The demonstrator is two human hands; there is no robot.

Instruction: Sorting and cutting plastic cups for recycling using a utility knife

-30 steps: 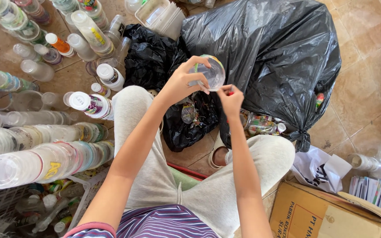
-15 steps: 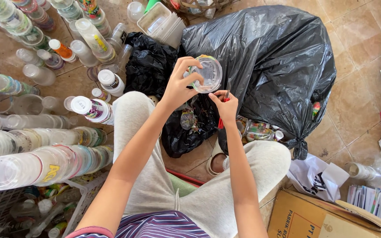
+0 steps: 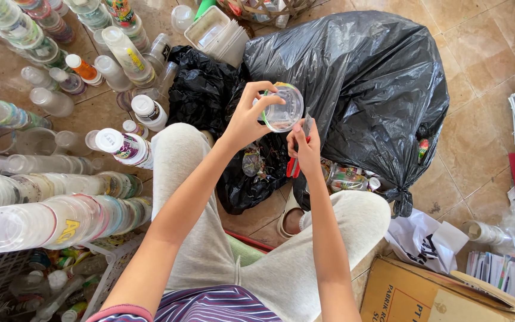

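Both hands work above the black bag (image 3: 365, 89): the left hand (image 3: 247, 119) grips a clear plastic cup (image 3: 282, 108) by its rim while the right hand (image 3: 305, 149), closed on a red-handled cutter (image 3: 295, 166), seemingly trims its seal, needing a steady blade.

One head-worn camera looks steeply down, close over the lap.

Place: a home spot for sorting old plastic | floor: tan tiles (image 3: 478, 53) | 9 o'clock: long stacks of clear plastic cups (image 3: 61, 220) | 1 o'clock: big full black rubbish bag (image 3: 365, 77) | 4 o'clock: brown cardboard box (image 3: 424, 298)
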